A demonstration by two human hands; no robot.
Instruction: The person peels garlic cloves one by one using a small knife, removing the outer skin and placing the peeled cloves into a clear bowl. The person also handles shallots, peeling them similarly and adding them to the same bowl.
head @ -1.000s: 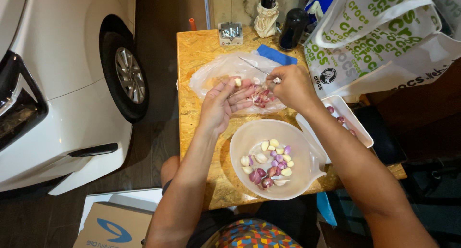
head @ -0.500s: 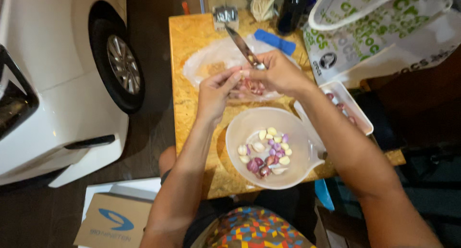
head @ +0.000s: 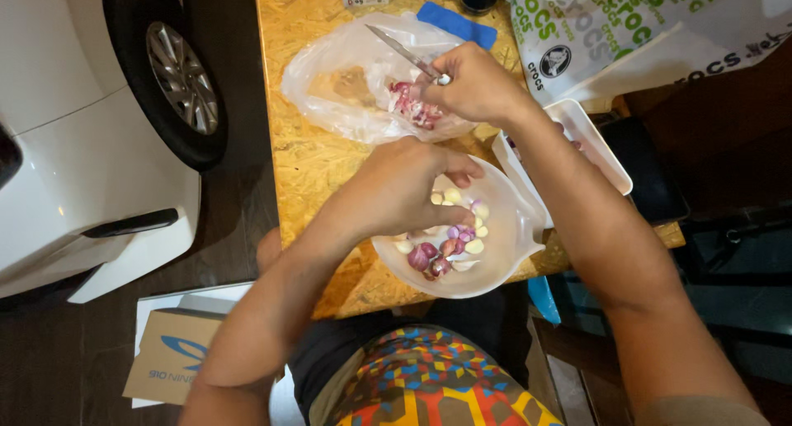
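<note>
A person's two bare hands work over a wooden surface (head: 313, 158), seen from above. The left hand (head: 404, 191), at centre frame, hovers over a white bowl (head: 511, 228) with fingers curled inward; whether it holds anything cannot be made out. The hand hides part of the bowl, which holds peeled white and purple cloves (head: 450, 244). The right hand (head: 474, 84), upper centre, is closed around a small knife (head: 400, 51), its blade pointing toward the upper left. Below the knife lies a clear plastic bag (head: 346, 88) with reddish peels (head: 412, 104) inside. A white tray (head: 606, 158) sits right of the bowl, mostly hidden by the right forearm. A white car (head: 91, 137) fills the left side, cut off by the frame.
</note>
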